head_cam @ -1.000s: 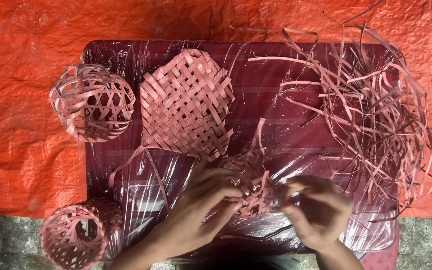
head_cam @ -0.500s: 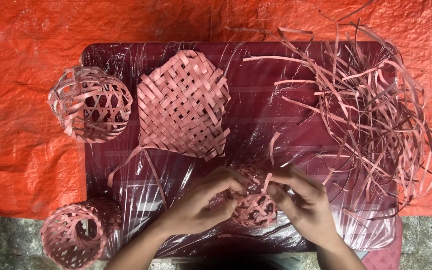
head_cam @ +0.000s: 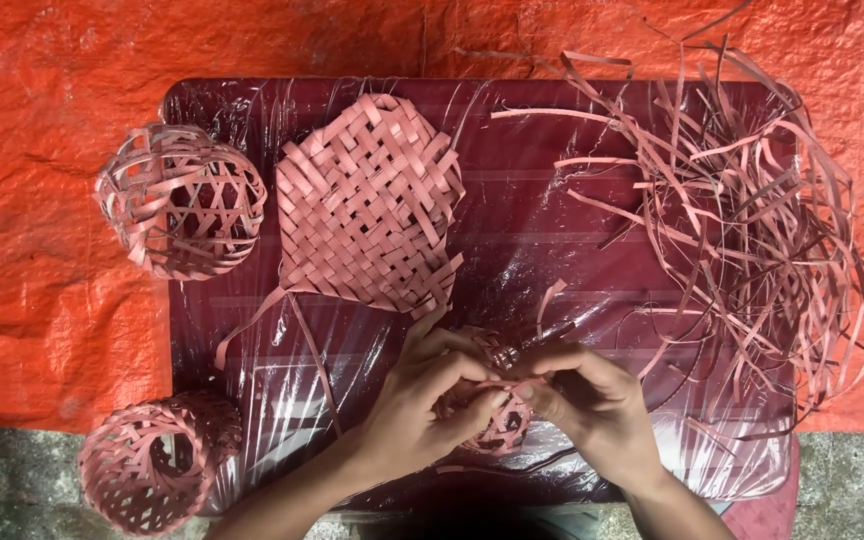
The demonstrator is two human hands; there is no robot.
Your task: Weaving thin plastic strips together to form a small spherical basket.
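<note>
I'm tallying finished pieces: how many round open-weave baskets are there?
2 clearly: one basket at the table's upper left edge, another basket at its lower left corner. The hands, left hand and right hand, hold a small woven piece, mostly hidden, possibly a third.

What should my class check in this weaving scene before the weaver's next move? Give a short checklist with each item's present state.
1. Both hands on the work: ok. The left hand and right hand grip the small woven piece from either side.
2. Piece supported by the table: cannot tell; the hands hide its underside.
3. Spare strips at hand: ok. The loose strip pile lies on the table's right side.
4. Flat woven mat out of the way: ok, though its lower edge lies close to the left hand.
5. Finished baskets apart from the work: ok. The open-weave basket and the round basket sit at the left.
</note>
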